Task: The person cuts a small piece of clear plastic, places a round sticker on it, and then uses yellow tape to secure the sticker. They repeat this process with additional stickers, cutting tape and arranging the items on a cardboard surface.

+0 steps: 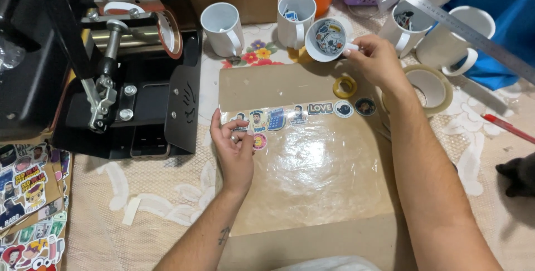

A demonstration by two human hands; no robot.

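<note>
Black mug press point(128, 65) sits far left on the table point(167, 193). My left hand point(234, 151) pinches what looks like a round pink sticker point(259, 141) on the clear film point(312, 159), under the sticker row point(304, 113). Further right, my right hand point(376, 56) grips a white mug point(327, 39) by its handle, tilted, stickers inside, above the yellow tape roll point(345, 87).

Warm indoor light falls from above, even and fairly bright. It glares white on the clear film point(312, 159) at the middle of the cardboard point(262, 84) and glints off the steel ruler point(446, 17). Shadows are short and soft. The press point(106, 54) at upper left sinks into near black. Focus is sharp at centre; the wide lens bends and softens the edges slightly.
</note>
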